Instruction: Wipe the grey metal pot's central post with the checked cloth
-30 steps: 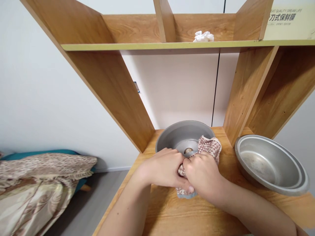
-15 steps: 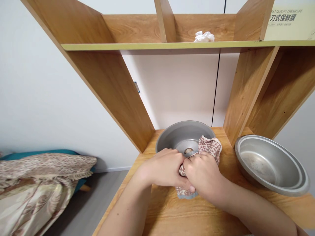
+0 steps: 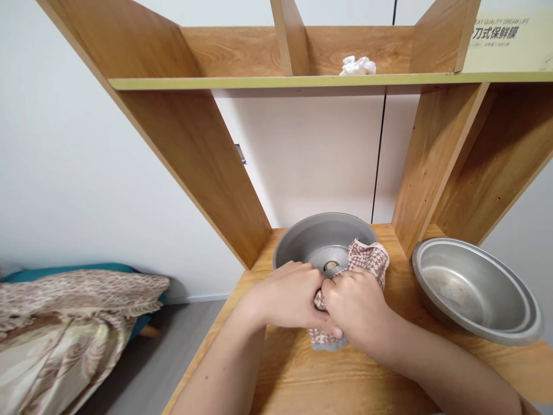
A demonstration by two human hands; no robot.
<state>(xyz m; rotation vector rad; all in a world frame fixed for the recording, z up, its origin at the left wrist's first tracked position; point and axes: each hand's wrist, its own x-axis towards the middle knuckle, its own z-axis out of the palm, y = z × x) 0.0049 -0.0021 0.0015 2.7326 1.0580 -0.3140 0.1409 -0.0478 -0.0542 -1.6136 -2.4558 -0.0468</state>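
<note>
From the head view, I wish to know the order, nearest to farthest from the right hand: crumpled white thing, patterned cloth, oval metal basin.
1. Patterned cloth: gripped in the right hand.
2. Oval metal basin: to its right.
3. Crumpled white thing: up on the shelf.

Desktop: we look down on a brown wood-grain desktop point(image 3: 302, 380) with a straight left edge.
Back of desktop: we see a round grey basin point(image 3: 300, 239) here, its near rim hidden from us.
Right of desktop: we find a wide-rimmed silver bowl point(image 3: 505, 282) resting apart from the basin.
Uprights: we see a left upright point(image 3: 207, 173) and a right upright point(image 3: 436, 167) standing on the wood.
Shelf: above, we have a shelf point(image 3: 242, 83) with a yellow-green front edge, bearing crumpled white tissue point(image 3: 358, 66) between two dividers and a pale printed box point(image 3: 514, 52) at right.
Floor: we see grey floor point(image 3: 190, 328) under a teal seat point(image 3: 90, 268) draped with a patterned throw point(image 3: 86, 294).
</note>
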